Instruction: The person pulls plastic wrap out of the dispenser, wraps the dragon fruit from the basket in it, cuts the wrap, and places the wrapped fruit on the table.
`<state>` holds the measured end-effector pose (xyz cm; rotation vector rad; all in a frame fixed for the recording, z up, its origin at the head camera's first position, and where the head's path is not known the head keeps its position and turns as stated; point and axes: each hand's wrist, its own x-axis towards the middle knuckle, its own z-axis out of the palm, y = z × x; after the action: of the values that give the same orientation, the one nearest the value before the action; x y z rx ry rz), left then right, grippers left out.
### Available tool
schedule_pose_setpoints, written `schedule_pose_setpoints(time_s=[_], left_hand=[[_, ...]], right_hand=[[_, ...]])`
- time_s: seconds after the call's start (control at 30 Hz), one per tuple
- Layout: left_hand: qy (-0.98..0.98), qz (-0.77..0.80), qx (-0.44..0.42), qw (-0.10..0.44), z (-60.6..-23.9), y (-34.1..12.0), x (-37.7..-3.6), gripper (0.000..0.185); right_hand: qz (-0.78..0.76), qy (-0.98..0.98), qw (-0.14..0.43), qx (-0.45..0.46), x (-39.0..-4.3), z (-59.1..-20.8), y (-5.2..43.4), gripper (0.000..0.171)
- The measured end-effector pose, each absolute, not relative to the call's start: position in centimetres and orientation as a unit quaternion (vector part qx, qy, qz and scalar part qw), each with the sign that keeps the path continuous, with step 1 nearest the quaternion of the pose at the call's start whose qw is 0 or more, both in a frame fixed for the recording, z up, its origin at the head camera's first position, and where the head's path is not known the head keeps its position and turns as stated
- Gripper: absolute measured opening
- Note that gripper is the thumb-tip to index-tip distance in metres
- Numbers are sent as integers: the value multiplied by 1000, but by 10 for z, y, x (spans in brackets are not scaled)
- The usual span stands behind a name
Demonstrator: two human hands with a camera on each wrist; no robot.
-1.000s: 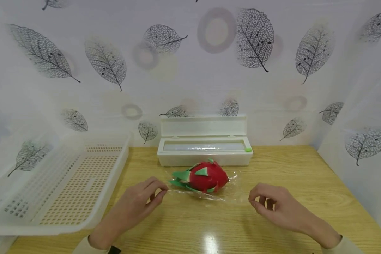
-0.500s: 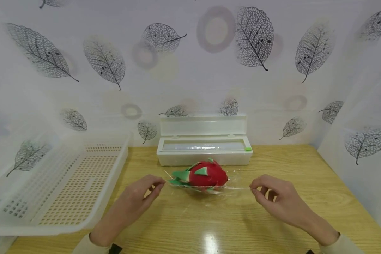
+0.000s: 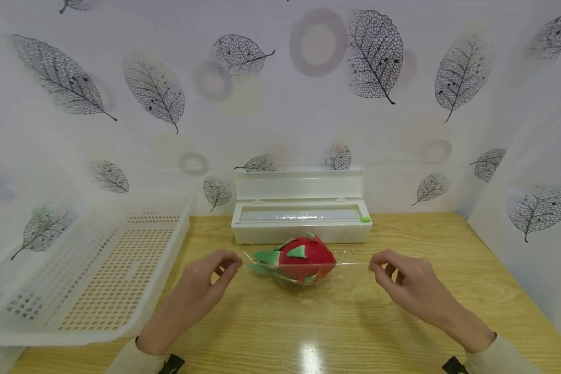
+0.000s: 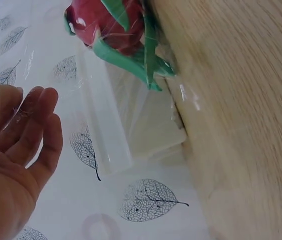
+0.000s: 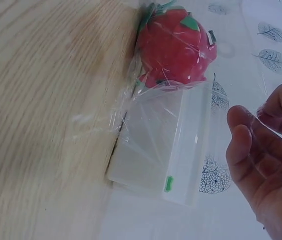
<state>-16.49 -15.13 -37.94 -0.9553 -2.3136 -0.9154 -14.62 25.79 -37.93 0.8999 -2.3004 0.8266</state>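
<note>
Clear film – one sheet, two hands, one dragon fruit.

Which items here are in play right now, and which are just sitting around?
In play:
left hand and right hand, each pinching an edge of the cling film
dragon fruit, lying on the film

Lying about:
film dispenser box, lid open
white basket
wooden table

Cream long sleeves, dark wrist straps, bare hands.
</note>
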Motion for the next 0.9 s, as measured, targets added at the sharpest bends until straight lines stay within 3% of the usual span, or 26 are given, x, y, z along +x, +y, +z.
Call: schedule_pose_setpoints(time_s=[0.47, 0.83, 0.9], left_hand=[[-860, -356, -262, 254, -382, -141, -174, 12], [-870, -356, -229, 251, -381, -138, -184, 8], [-870, -357, -229, 252, -382, -138, -185, 7]], right_hand=[[213, -866, 303, 335, -153, -376, 258, 20], [183, -879, 306, 317, -163, -375, 259, 27], [178, -877, 311, 319, -166, -376, 259, 17]])
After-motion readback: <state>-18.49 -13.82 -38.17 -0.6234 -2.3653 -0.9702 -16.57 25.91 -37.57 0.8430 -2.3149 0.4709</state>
